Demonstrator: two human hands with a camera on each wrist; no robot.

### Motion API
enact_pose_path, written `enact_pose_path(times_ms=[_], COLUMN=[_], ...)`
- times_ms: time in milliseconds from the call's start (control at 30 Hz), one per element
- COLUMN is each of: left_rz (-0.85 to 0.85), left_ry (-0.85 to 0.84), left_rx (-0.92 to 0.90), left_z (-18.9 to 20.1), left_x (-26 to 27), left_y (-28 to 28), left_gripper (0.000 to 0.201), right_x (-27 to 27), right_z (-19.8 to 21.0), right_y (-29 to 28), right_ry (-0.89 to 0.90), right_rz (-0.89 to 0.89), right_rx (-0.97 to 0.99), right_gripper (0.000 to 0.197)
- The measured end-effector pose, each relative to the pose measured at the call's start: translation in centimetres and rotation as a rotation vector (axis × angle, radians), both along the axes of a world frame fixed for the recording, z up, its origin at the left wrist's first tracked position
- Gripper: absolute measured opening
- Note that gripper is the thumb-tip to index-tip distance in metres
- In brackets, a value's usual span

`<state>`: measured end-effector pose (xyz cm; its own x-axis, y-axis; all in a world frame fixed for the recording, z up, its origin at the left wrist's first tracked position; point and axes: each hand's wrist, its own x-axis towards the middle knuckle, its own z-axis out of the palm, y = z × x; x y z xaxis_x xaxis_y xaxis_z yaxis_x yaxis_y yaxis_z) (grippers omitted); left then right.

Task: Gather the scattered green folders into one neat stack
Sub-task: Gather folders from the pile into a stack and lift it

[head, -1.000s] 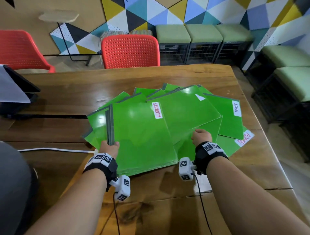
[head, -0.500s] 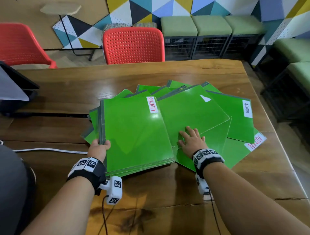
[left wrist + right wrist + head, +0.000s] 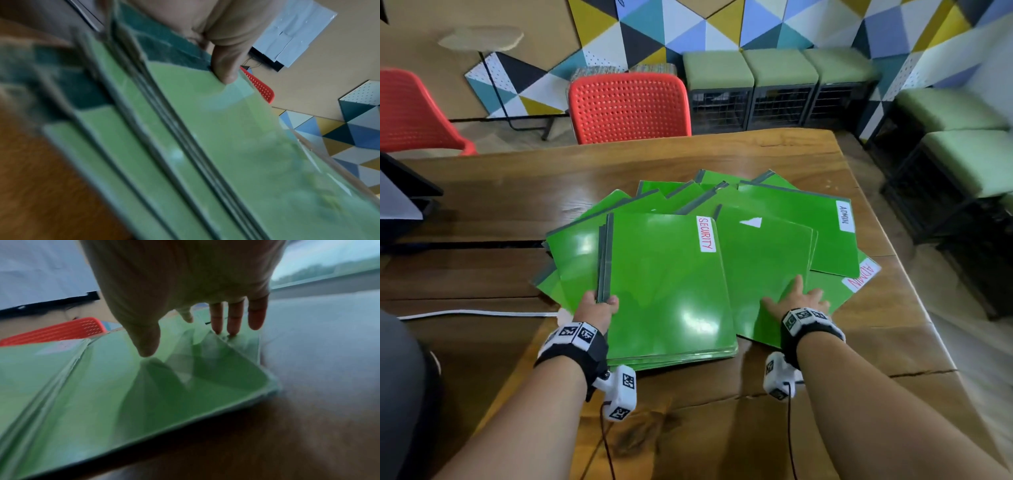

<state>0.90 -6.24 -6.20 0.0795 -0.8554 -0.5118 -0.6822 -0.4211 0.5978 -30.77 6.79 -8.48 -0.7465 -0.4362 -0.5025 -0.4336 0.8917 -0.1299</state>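
Several glossy green folders fan out over the wooden table (image 3: 722,411). On top lies a stack headed by the folder labelled SECURITY (image 3: 671,281). My left hand (image 3: 599,305) grips that stack at its near left spine corner, thumb on the cover (image 3: 224,71). My right hand (image 3: 796,301) lies flat with spread fingers (image 3: 234,321) on a loose folder (image 3: 763,260) to the right of the stack. Farther right lie folders labelled ADMIN (image 3: 825,233), one near the table's right edge (image 3: 859,277). More folders poke out behind and to the left (image 3: 571,246).
A red chair (image 3: 630,106) stands at the table's far side, another red chair (image 3: 410,113) at far left. A dark device with a white sheet (image 3: 400,202) sits at the left edge. A white cable (image 3: 476,312) crosses the table on the left. Green stools (image 3: 777,72) line the wall.
My right hand slid out from under the folders onto the loose folder, flattened, then moved rightward. The left hand kept its grip while the SECURITY stack straightened toward me.
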Motion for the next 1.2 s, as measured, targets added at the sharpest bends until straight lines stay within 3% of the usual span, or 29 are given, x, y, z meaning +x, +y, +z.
enact_pose_path(times_ms=[100, 200, 367, 600, 900, 1033, 1133, 1200], left_rz=[0.033, 0.025, 0.034, 0.091, 0.147, 0.145, 0.121, 0.090], left_ry=[-0.015, -0.022, -0.022, -0.049, -0.001, -0.034, -0.072, -0.090], left_rx=[0.008, 0.063, 0.061, 0.075, 0.041, 0.048, 0.087, 0.086], left_z=[-0.5, -0.9, -1.1, -0.7, -0.5, 0.5, 0.5, 1.0], left_x=[0.1, 0.5, 1.4, 2.9, 4.1, 5.6, 6.1, 5.6], left_y=[0.6, 0.3, -0.7, -0.3, 0.3, 0.4, 0.2, 0.5], left_gripper=[0.047, 0.054, 0.051, 0.049, 0.041, 0.045, 0.046, 0.033], right_x=[0.2, -0.4, -1.7, -1.7, 0.8, 0.8, 1.6, 3.3], right_z=[-0.5, -0.5, 0.8, 3.9, 12.9, 15.7, 14.8, 12.4], right_y=[-0.4, -0.9, -1.5, -0.3, -1.6, -2.2, -3.0, -3.6], right_ry=[-0.008, -0.059, -0.095, 0.002, 0.133, 0.146, 0.000, -0.125], right_rz=[-0.079, -0.223, -0.310, -0.282, -0.081, -0.075, -0.070, -0.031], right_rx=[0.029, 0.005, -0.176, -0.395, -0.542, -0.605, -0.658, -0.642], right_gripper=[0.105, 0.102, 0.050, 0.025, 0.044, 0.055, 0.056, 0.055])
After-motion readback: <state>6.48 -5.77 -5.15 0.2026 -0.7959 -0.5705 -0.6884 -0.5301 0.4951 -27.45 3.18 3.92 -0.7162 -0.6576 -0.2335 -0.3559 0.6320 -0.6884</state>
